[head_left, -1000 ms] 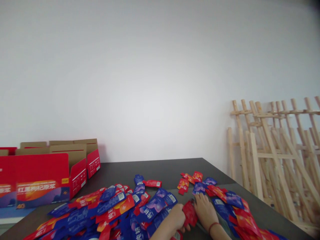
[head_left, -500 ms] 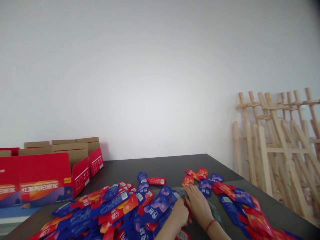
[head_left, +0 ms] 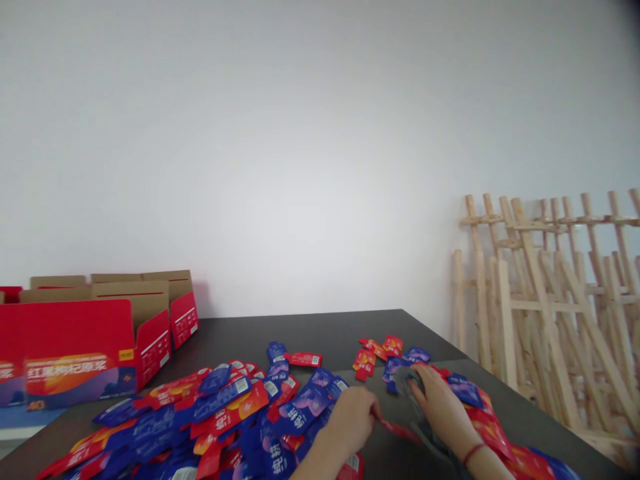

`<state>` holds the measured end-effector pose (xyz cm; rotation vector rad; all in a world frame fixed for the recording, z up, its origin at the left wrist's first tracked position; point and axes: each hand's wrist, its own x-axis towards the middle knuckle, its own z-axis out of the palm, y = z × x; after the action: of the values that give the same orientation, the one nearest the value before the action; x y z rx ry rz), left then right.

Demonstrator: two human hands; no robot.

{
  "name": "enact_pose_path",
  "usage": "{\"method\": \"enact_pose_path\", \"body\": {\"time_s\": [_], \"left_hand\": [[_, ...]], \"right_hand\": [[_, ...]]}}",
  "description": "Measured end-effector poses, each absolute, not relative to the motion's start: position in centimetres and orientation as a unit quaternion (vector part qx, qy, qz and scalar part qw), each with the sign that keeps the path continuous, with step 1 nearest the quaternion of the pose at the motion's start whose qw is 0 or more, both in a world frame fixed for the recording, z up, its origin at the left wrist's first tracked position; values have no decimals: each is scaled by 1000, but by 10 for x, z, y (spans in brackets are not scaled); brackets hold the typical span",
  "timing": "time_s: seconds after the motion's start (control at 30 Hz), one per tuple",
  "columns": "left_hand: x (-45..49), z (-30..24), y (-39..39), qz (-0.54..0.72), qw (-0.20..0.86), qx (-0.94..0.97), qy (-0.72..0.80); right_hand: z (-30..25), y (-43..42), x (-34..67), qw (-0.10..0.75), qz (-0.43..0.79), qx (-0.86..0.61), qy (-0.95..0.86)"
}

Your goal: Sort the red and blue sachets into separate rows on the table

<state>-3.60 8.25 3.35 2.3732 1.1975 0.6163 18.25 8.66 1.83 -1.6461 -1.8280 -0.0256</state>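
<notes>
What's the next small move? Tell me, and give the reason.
Probably bring the grey cloth onto the red sachet: the left hand pinches the sachet by one end, leaving its length exposed, and the right hand holds the cloth close by.

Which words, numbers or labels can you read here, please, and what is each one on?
"红_枸杞原浆", second character unclear: front of the red box.
"40": lower left corner of that same front.
"原浆", cut off by the picture's edge: the neighbouring box.
"纯", the character after it unclear: a blue pouch and a red-orange pouch.
Too small or blurred to read: the yellow tag, the side-panel print, the pouches' fine print.
</notes>
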Motion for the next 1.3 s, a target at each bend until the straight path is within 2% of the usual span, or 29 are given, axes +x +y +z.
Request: {"method": "enact_pose_path", "body": {"time_s": [0.07,0.2,0.37,0.63,0.8,0.93,1.17,1.3], "left_hand": [[-33,34,75,182,165,878,410],[-35,26,67,141,129,885,424],[-44,18,68,118,103,886,437],[-57,33,65,122,72,895,423],[-101,75,55,147,-72,866,472],[-150,90,44,145,-155,830,516],[-183,77,21,53,-134,832,536],[-177,85,16,70,-140,832,533]], "right_hand": [[24,75,165,324,-2,-595,-735],[8,54,125,254,19,-552,-794],[-21,47,114,207,-23,-585,-784],[-29,59,161,178,-60,-663,-725],[-30,67,169,192,-57,-694,-692],[-18,90,164,160,-5,-701,-695],[0,144,163,126,75,-654,-742],[1,137,166,117,113,-596,-786]]}}
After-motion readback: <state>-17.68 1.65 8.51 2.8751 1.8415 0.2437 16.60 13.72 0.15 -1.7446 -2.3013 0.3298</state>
